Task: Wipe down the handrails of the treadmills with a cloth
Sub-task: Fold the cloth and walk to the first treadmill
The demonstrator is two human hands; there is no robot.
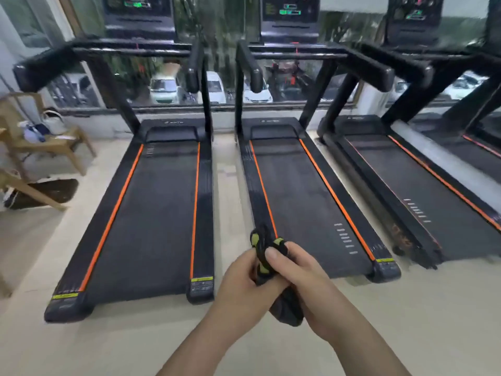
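Cloth (263, 248) held by fingers (272, 255) of left hand (244, 280), right hand (301, 272) — treadmill labels (202, 283) seemingly illegible.

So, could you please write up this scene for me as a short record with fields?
treadmills: three in a row, facing a window
cloth: dark with yellow-green trim, bunched
left hand: grips the cloth
right hand: grips the cloth, thumb on top
handrails: black, untouched by either hand
chair: wooden, far left, things on its seat
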